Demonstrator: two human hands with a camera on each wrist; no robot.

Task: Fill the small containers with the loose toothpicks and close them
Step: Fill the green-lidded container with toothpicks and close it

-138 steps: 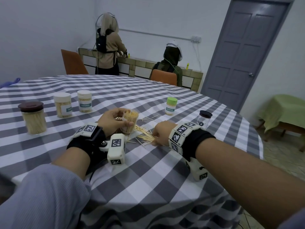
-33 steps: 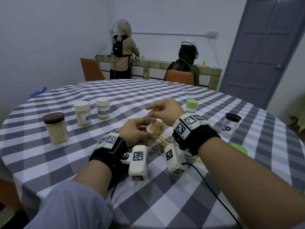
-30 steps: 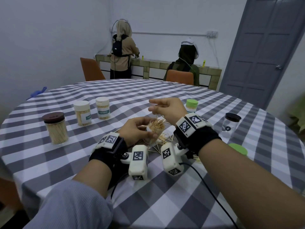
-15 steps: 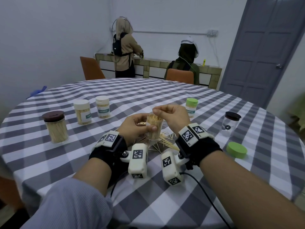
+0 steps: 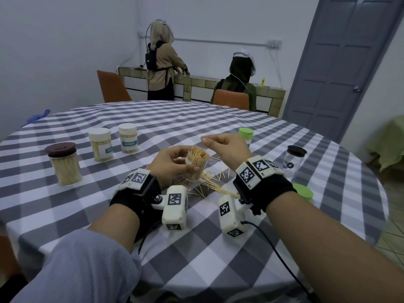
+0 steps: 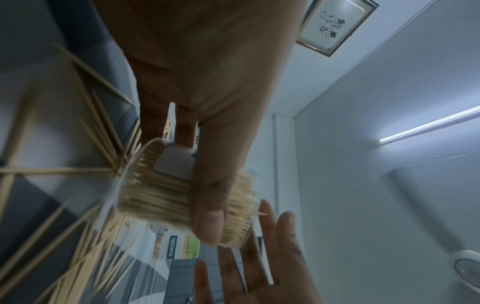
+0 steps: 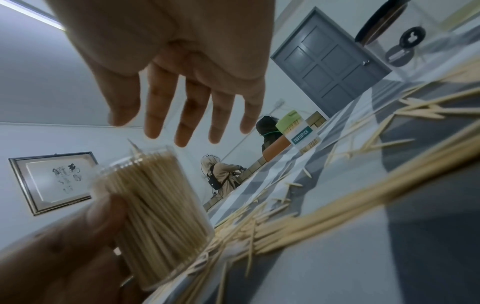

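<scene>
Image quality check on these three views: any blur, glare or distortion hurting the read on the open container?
Head: evenly lit, sharp; wide-angle bends the table edge. Left wrist: ceiling light strip glares; loose toothpicks smear, open container soft. Right wrist: near toothpicks and left hand blurred, right hand readable.

Looks like a home dining room I'm in. Round table [image 5: 218,248] with grey checked cloth, orange chairs [image 5: 111,86], tiled counter [image 5: 271,95] on the back wall, framed calligraphy [image 7: 54,179], grey panel door [image 5: 341,62].
</scene>
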